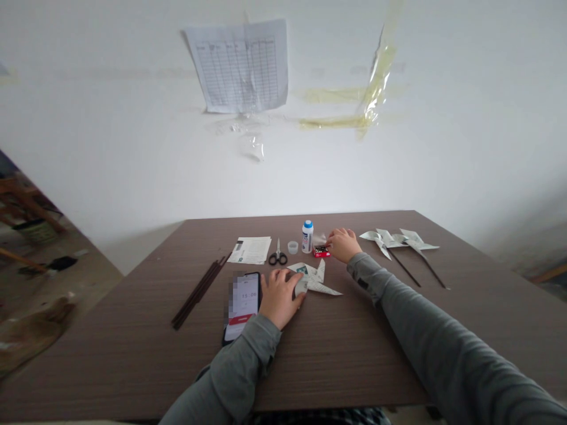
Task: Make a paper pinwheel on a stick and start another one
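Note:
A folded paper pinwheel (316,277) with no stick lies on the table in front of me. My left hand (280,296) grips its left side, thumb and fingers curled over the paper. Farther right, my right hand (344,244) is closed at the small red box (322,252), its fingertips at the box's right edge. Small dark and shiny pieces show inside the box, too small to name. Whatever the right fingertips pinch is hidden. Behind the box stands a white bottle with a blue cap (307,237); a small translucent cup (293,247) is beside it.
Scissors (278,257) and stacked printed paper (250,250) lie left of the cup. Dark sticks (199,294) rest at the left, and a phone (243,304) is against my left hand. Two pinwheels on sticks (414,241) lie at right. A wall (283,183) rises behind the table.

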Tool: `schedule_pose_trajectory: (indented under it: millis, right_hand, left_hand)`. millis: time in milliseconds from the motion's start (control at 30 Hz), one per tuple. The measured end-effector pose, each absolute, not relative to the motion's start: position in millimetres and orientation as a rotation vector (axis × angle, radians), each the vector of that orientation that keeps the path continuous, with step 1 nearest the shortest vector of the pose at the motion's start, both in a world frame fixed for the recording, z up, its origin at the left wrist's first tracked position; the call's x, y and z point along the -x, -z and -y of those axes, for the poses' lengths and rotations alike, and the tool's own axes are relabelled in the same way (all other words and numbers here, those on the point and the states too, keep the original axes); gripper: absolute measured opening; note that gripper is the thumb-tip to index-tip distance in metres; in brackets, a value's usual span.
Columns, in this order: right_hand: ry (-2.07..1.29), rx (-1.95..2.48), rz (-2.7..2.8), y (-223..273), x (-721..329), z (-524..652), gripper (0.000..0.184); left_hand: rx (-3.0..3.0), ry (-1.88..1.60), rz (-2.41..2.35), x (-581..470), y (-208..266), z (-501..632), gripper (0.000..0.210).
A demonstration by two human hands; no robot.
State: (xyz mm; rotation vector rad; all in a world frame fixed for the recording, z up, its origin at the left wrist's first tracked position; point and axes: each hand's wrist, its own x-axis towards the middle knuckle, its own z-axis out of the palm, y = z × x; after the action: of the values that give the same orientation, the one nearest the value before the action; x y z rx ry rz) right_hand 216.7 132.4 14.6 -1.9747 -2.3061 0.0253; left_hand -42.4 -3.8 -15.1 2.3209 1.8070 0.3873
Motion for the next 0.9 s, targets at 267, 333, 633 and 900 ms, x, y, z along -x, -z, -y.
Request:
schedule_pose_trajectory:
  millis: [267, 333, 633, 900]
  right_hand:
    - [-0.022, 2.099, 2.350, -27.6, -200.3, -141.0, 0.048]
    - [-0.014, 2.109, 2.362, -30.4, -198.1, -142.1, 0.049]
    - [0.027, 2.097, 2.408, -37.5, -190.3, -144.8, 0.050]
    - [0.006, 2.119, 2.394, -37.2, -194.4, -140.6, 0.048]
  left_hand:
    - [-2.306, -0.390, -1.805, 42.8, 12.6, 5.2, 0.059]
    - [-2.302, -0.374, -1.800, 42.2, 11.0, 6.2, 0.060]
    - [-2.318, -0.387, -1.787, 41.7, 10.6, 7.1, 0.058]
    - [-2.279, -0.320, -1.802, 39.5, 2.2, 9.8, 0.061]
